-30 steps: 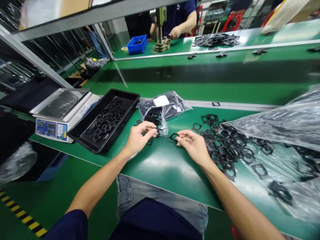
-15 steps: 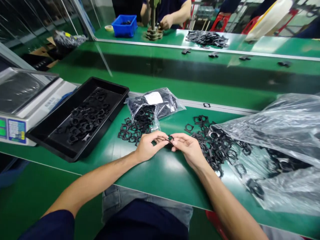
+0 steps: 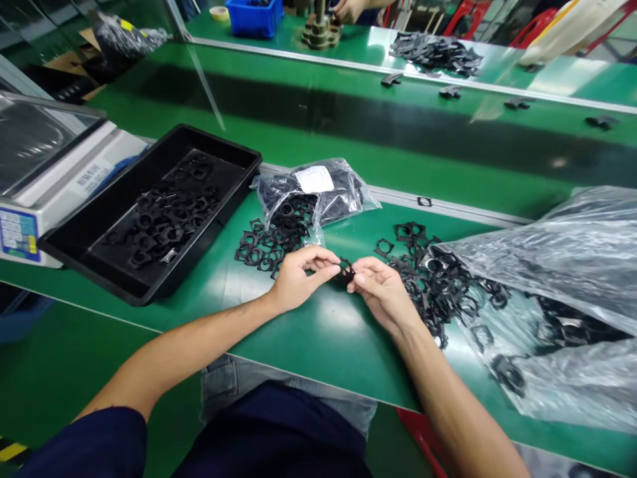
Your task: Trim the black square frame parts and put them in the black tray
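Note:
Between my two hands, over the green table, is a small black ring-shaped part. My left hand pinches its left side with thumb and fingers. On the opposite side, the fingertips of my right hand grip the same part. Just beyond my left hand lies a pile of similar black rings, spilling from a clear plastic bag with a white label. A larger heap of black rings sits right of my right hand.
At left, a black tray holds many rings beside a weighing scale. A large clear plastic bag covers the right side. One ring rests on the metal rail. Across the belt, a co-worker's hand is near a metal stand.
The black ring has been tilted so that its opening faces me more. Both hands still hold it. The camera view has dipped and shifted slightly.

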Demonstrator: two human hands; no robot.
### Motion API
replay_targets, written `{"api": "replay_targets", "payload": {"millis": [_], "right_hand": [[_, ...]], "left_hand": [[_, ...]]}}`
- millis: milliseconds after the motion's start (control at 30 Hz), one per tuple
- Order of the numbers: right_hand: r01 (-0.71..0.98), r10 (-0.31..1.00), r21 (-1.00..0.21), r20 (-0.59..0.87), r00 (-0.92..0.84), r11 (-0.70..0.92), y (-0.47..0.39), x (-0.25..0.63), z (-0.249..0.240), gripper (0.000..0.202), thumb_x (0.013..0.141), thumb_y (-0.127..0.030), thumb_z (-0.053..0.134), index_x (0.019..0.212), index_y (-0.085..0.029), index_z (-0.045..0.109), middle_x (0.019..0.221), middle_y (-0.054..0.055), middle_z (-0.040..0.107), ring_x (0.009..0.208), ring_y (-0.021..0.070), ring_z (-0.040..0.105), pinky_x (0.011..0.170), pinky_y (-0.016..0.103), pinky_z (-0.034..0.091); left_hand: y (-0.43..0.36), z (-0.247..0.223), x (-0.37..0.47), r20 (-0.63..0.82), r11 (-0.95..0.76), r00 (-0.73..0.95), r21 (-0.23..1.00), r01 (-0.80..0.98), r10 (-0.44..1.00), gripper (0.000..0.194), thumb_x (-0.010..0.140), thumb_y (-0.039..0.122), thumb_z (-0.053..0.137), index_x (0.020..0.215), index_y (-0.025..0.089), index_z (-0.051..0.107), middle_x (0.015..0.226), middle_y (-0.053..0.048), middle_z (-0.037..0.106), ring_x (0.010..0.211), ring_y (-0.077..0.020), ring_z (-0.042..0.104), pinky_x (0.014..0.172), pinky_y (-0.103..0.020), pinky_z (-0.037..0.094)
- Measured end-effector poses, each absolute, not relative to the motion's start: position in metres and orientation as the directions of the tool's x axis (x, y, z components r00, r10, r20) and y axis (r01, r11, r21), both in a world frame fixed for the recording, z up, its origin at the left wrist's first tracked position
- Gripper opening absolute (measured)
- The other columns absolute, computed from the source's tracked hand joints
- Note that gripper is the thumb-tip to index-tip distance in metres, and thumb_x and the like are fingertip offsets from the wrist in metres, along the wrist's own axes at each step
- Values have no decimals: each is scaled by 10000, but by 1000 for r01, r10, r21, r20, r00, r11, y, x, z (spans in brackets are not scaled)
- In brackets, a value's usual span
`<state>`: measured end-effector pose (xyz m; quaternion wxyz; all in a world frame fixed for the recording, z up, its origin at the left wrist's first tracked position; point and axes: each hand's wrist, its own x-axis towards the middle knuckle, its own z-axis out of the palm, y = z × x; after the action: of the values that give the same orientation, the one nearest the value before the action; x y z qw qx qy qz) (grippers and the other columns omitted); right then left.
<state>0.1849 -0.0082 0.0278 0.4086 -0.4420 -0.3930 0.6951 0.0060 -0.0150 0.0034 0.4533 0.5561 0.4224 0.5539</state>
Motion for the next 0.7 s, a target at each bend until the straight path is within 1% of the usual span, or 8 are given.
{"api": "replay_targets", "payload": {"millis": [100, 200, 300, 400, 600, 700], "right_hand": [[-215, 912, -903, -312, -265, -371, -8, 185, 28, 442, 556, -478, 941, 763, -220, 648, 692, -25, 666, 545, 117, 586, 594, 274, 548], [-240, 907, -891, -317, -277, -385, -8, 185, 29, 430, 547, -454, 951, 751, -218, 654, 743, -21, 681, 553, 103, 576, 596, 259, 540], [-266, 904, -879, -320, -285, -395, -9, 184, 30, 408, 542, -432, 959, 735, -218, 670, 728, -28, 675, 552, 97, 570, 589, 246, 534], [-272, 902, -877, -315, -295, -396, -9, 184, 29, 407, 538, -436, 962, 734, -219, 679, 686, -36, 660, 547, 98, 573, 575, 238, 529], [-213, 902, -902, -302, -308, -375, -9, 185, 27, 416, 571, -466, 940, 759, -212, 670, 713, -16, 687, 553, 109, 587, 592, 262, 540], [-204, 903, -906, -300, -306, -370, -9, 184, 27, 409, 572, -465, 938, 765, -214, 678, 691, -20, 678, 552, 113, 585, 597, 265, 539]], "left_hand": [[-16, 6, 5, 269, -269, 30, 963, -5, 963, 301, 845, 468, 730, 851, 168, 716, 764, -23, 711, 680, -120, 666, 624, -230, 545], [-18, 6, 5, 286, -286, 52, 958, -12, 957, 305, 854, 474, 722, 849, 169, 717, 765, -27, 709, 682, -125, 663, 633, -242, 546], [-19, 5, 6, 259, -257, 70, 965, -42, 963, 309, 850, 479, 726, 859, 170, 718, 777, -32, 720, 662, -126, 661, 622, -250, 546], [-17, 4, 6, 255, -253, 51, 967, -38, 966, 303, 846, 470, 733, 862, 167, 715, 778, -30, 726, 660, -123, 664, 620, -245, 544], [-16, 4, 6, 292, -292, 15, 956, 19, 956, 276, 853, 438, 731, 840, 163, 717, 748, -22, 709, 661, -118, 658, 620, -235, 532], [-17, 5, 5, 340, -340, 13, 938, 65, 940, 242, 859, 405, 730, 832, 165, 720, 741, -22, 698, 655, -117, 647, 617, -236, 528]]}}
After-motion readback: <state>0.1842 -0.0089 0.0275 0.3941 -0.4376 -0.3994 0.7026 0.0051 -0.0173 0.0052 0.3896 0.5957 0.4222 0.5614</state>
